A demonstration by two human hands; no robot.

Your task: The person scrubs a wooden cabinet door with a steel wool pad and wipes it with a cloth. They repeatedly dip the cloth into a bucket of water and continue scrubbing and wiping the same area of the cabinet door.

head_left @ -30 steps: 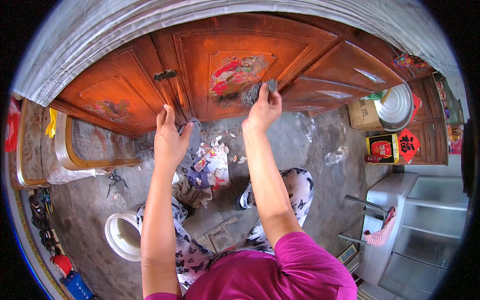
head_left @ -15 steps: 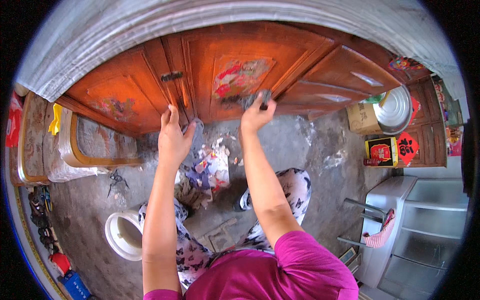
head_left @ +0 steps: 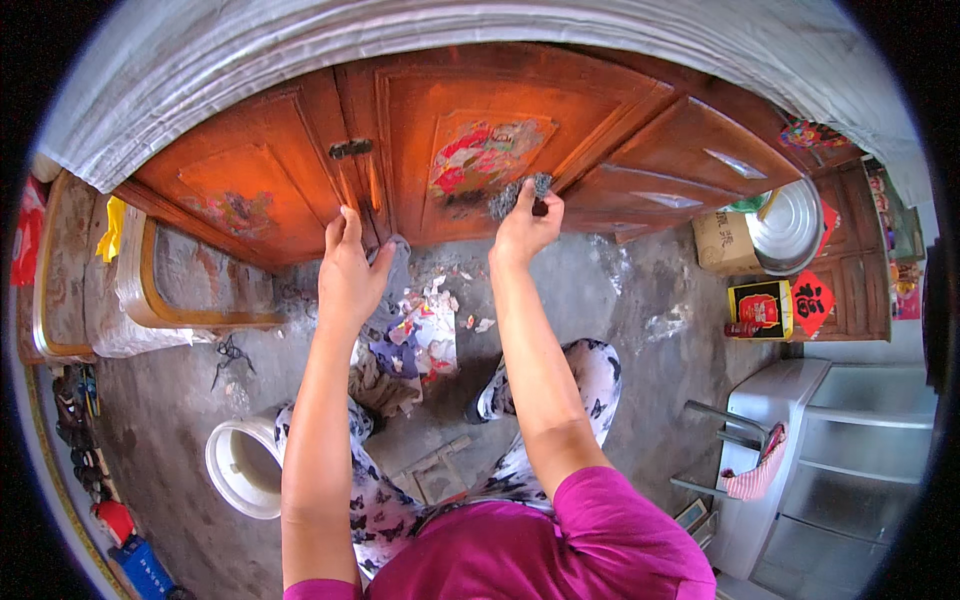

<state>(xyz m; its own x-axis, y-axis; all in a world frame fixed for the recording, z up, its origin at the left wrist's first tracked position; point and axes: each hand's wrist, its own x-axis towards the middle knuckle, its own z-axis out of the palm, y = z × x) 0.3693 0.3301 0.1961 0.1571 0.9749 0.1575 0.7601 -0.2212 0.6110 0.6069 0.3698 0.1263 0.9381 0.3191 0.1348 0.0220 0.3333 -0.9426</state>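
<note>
My right hand (head_left: 527, 232) grips a grey, fuzzy scouring pad (head_left: 543, 184), which looks like steel wool. It touches the lower right of a worn floral picture (head_left: 480, 150), whose red and grey patches are partly scraped, on the orange-brown wooden cabinet door (head_left: 410, 110). My left hand (head_left: 352, 275) rests with fingers apart at the lower edge of the cabinet, below a dark metal latch (head_left: 351, 149). A grey cloth (head_left: 399, 262) hangs beside its thumb; whether the hand touches it I cannot tell.
Torn paper scraps (head_left: 428, 335) and a crumpled brown rag (head_left: 380, 385) lie on the concrete floor between my feet. A white bucket (head_left: 224, 468) stands at my left. To the right are a cardboard box (head_left: 727, 238), a round metal lid (head_left: 787, 228) and a chair (head_left: 757, 470).
My right hand has shifted slightly right with the scouring pad along the lower part of the picture. The left hand stays at the cabinet's lower edge.
</note>
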